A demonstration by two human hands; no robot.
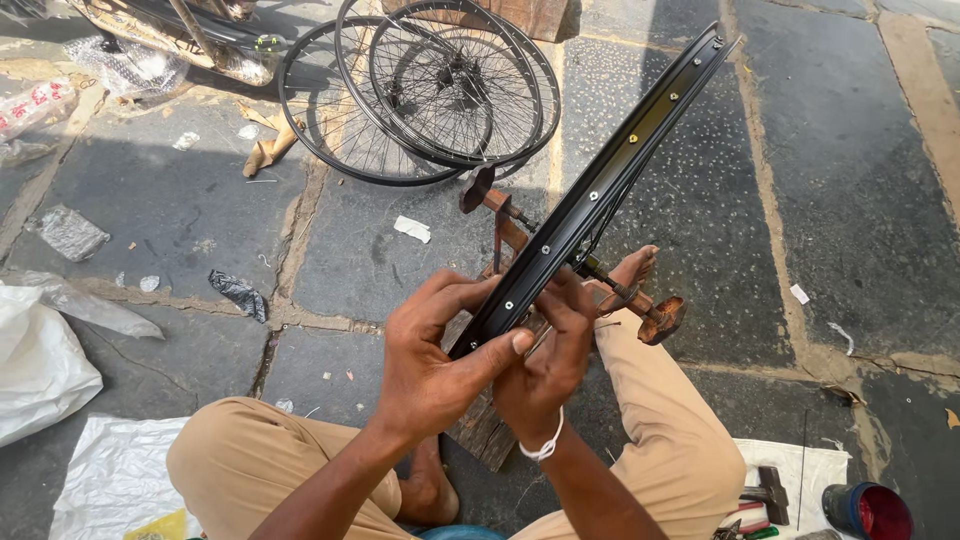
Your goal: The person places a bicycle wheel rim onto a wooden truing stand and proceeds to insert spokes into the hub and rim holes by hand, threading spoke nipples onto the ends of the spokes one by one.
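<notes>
A black bicycle wheel rim (610,180) stands edge-on in front of me, running from my hands up to the upper right, mounted on a rusty truing stand (520,235). My left hand (435,350) grips the near end of the rim, thumb pressed along its edge. My right hand (548,365), with a white band on the wrist, reaches up from below with its fingers closed on the rim's inner side by the spokes. Whether it holds a small tool is hidden. My legs in tan trousers (260,455) are folded beneath.
Three spoked wheels (430,95) lie stacked on the stone pavement at the top. A white plastic sheet (40,360) lies at left, with scraps of litter around. A hammer (770,490) and a blue tin with a red lid (868,510) sit at lower right.
</notes>
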